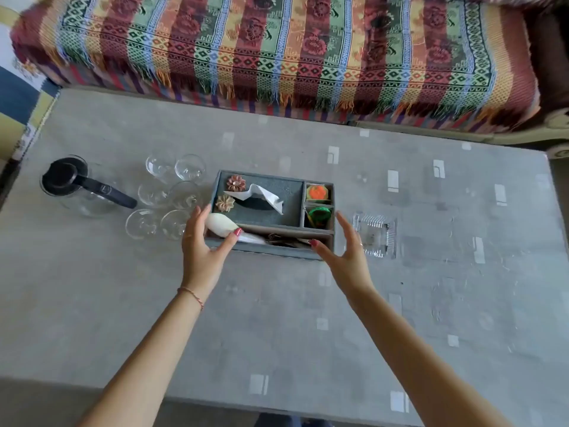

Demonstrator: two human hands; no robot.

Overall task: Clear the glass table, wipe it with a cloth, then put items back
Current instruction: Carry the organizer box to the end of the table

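Note:
A grey tissue-box organiser (264, 251) stands in the middle of the glass table (277, 318), with a white tissue (258, 195) poking out and small coloured items in its side compartments. My left hand (203, 245) is spread open at the organiser's near left corner, its thumb touching the front edge. My right hand (345, 251) is open at the near right corner, fingers apart, just off the box. Several clear glasses (169, 195) stand left of the organiser. A glass jug with a black lid and handle (77, 186) is further left. A clear glass ashtray (374, 234) lies to the right.
A sofa (292, 50) with a striped, fringed cover runs along the table's far edge. A patterned cushion or cloth (18, 97) shows at the far left. The table's near edge (215, 399) is at the bottom of the view.

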